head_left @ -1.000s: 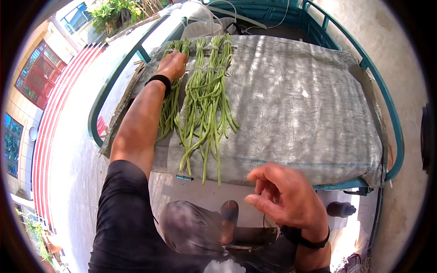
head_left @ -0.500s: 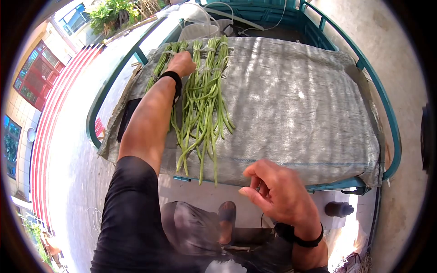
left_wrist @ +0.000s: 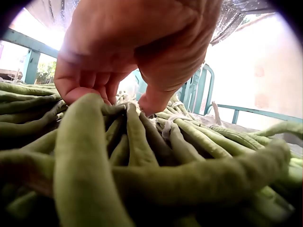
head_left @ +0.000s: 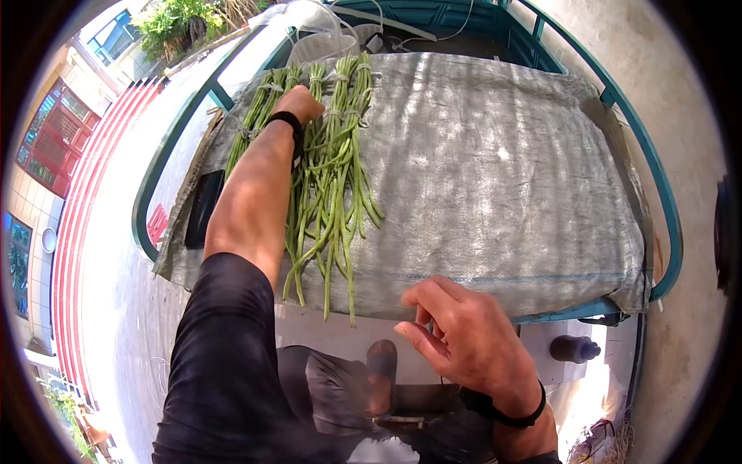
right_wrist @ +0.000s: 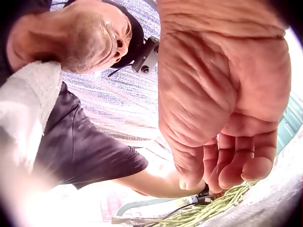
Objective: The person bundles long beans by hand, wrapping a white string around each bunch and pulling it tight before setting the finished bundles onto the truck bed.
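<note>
Evidently stretched out toward 11 o'clock in the head view, the left hand (head_left: 300, 107) sits on a nearly straight arm, back upward, over the long green beans (head_left: 332, 174). The left-wrist view shows its fingers and thumb curled down on either side of one bundle, gripping near its tied end. Ties face 12 o'clock; loose tails trail toward 6. Between 4 and 5 o'clock, the right hand (head_left: 468, 340) hangs over the near edge, empty, its fingers loosely bent and the thumb slightly apart.

Under the beans spreads a grey woven sheet (head_left: 495, 178), wrinkled and dappled with light, a blue line along its near side. A teal rail (head_left: 671, 209) bends round it at 3 o'clock. A flat black object (head_left: 204, 209) lies at 9, just beside the forearm; a dark bottle (head_left: 572, 349) is at 4. Farther off are red-striped steps (head_left: 77, 255) at 9, plants (head_left: 178, 29) between 10 and 11, and a pale tub (head_left: 317, 50) just short of 12.
</note>
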A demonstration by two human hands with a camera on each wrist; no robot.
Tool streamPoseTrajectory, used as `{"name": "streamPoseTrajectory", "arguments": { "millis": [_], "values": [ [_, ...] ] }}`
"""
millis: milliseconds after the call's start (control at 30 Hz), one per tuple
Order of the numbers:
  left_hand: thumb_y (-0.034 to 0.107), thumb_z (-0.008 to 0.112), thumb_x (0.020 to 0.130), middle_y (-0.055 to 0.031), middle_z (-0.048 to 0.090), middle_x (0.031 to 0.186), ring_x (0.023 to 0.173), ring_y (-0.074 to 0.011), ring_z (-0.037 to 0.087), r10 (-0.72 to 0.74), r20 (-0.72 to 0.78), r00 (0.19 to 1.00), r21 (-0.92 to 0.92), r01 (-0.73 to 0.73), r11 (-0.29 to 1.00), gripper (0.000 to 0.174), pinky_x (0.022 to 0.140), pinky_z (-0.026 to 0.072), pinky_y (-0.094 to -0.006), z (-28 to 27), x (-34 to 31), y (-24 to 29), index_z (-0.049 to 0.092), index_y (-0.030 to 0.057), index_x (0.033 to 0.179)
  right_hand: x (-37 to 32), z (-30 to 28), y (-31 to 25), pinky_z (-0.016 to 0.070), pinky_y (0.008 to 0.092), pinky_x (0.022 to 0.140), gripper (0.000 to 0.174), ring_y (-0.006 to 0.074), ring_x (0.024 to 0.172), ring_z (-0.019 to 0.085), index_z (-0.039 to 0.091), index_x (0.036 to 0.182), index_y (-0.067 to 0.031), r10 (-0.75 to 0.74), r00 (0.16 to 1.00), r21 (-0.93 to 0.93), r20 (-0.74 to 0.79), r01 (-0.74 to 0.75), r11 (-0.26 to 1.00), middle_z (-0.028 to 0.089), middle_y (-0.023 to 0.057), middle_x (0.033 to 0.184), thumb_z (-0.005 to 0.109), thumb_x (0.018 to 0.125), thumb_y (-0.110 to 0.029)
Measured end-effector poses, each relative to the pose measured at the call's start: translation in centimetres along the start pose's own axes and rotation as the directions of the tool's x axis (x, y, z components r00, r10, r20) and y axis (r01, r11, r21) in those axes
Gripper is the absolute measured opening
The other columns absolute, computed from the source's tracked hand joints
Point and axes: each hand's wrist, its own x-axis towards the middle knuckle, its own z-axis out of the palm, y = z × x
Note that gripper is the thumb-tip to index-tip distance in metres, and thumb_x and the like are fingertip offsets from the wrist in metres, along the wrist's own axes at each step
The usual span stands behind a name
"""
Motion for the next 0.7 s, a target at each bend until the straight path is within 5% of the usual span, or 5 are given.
{"name": "streamPoseTrajectory", "arguments": {
  "millis": [133, 233, 400, 533, 700],
  "values": [
    [0.035, 0.079, 0.084, -0.0099, 0.063, 0.078, 0.070, -0.0241, 0.063, -0.051, -0.001, 0.999, -0.342, 0.048, 0.939, 0.039, 0.060, 0.0489, -0.0419, -0.4, 1.5, -1.4, 0.069, -0.0025, 0.089, -0.1, -0.1, -0.1, 0.0568, 0.0456, 0.072, 0.025, 0.0390, 0.084, 0.070, 0.061, 0.108, -0.0036, 0.001, 1.000, 0.001, -0.013, -0.001, 1.000, 0.068, 0.0152, 0.097, 0.076, 0.091, -0.017],
    [0.034, 0.077, 0.088, 0.0001, 0.047, 0.074, 0.065, -0.0145, 0.049, -0.107, 0.156, 0.982, -0.666, 0.184, 0.723, 0.031, 0.056, 0.0413, -0.0349, -2.3, 0.1, -2.3, 0.063, 0.0067, 0.083, -0.1, -0.2, -0.3, 0.0562, 0.0465, 0.072, 0.024, 0.0397, 0.085, 0.070, 0.061, 0.107, -0.0037, -0.013, 1.000, 0.005, -0.020, 0.013, 1.000, 0.067, 0.0158, 0.097, 0.075, 0.092, -0.017],
    [0.025, 0.074, 0.094, 0.0029, 0.052, 0.078, 0.067, -0.0108, 0.052, -0.014, 0.097, 0.995, -0.869, 0.091, 0.487, 0.018, 0.055, 0.0407, -0.0289, -4.7, -3.1, -4.2, 0.064, 0.0113, 0.087, -0.2, 0.0, -0.5, 0.0559, 0.0475, 0.074, 0.023, 0.0407, 0.086, 0.069, 0.060, 0.107, -0.0038, -0.033, 0.999, 0.001, -0.025, 0.033, 0.999, 0.067, 0.0164, 0.097, 0.073, 0.093, -0.017],
    [0.031, 0.075, 0.099, 0.0052, 0.072, 0.094, 0.084, -0.0085, 0.066, 0.184, -0.080, 0.980, -0.946, -0.133, 0.296, 0.019, 0.079, 0.0533, -0.0317, -6.7, -6.1, -7.3, 0.075, 0.0141, 0.107, -0.2, 0.7, -0.3, 0.0525, 0.0422, 0.063, 0.022, 0.0316, 0.070, 0.067, 0.060, 0.103, -0.0041, -0.099, 0.990, 0.011, -0.103, 0.100, 0.995, 0.066, 0.0124, 0.087, 0.076, 0.091, -0.012],
    [0.023, 0.066, 0.105, -0.0047, 0.073, 0.104, 0.099, -0.0171, 0.072, 0.277, -0.347, 0.896, -0.918, -0.385, 0.096, 0.028, 0.089, 0.0607, -0.0365, -11.7, -13.0, -7.3, 0.066, 0.0006, 0.123, -0.1, 1.6, 0.1, 0.0518, 0.0392, 0.058, 0.022, 0.0265, 0.064, 0.067, 0.059, 0.101, -0.0034, -0.142, 0.974, 0.014, -0.174, 0.147, 0.989, 0.065, 0.0119, 0.082, 0.078, 0.090, -0.008]
  ]
}}
